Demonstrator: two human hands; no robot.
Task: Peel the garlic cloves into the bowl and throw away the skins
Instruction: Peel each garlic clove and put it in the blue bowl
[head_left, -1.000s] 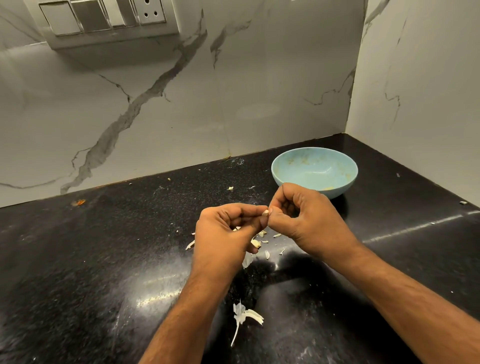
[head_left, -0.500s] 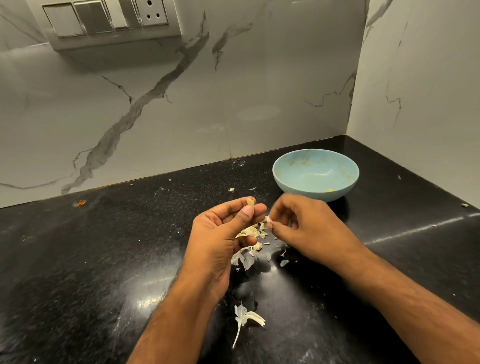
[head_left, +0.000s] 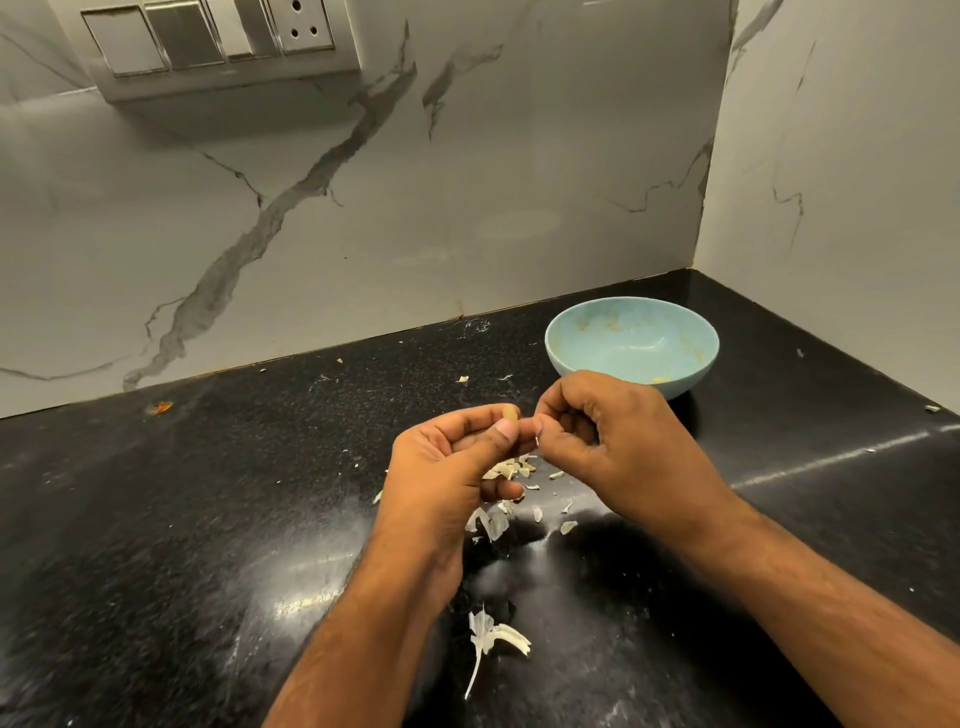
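Head view. Your left hand (head_left: 457, 457) pinches a small garlic clove (head_left: 510, 413) between thumb and forefinger; only the clove's yellowish tip shows above the thumb, so its long axis cannot be told with certainty, though it appears to point up and away from you. Your right hand (head_left: 613, 441) has its fingers curled, thumb and forefinger pressed together on a thin sliver of skin (head_left: 535, 441) just beside the clove; whether that sliver is attached to the clove cannot be told. The bowl (head_left: 631, 344) stands behind your right hand, toward the wall corner, its near rim hidden by your knuckles; your right hand is the nearer to it. A pale piece lies inside the bowl at its near edge. Loose skins (head_left: 511, 470) lie on the counter (head_left: 208, 493) in front of the bowl, below both hands; a larger husk (head_left: 493, 636) lies nearer to you. No brand, label or readable writing is visible.
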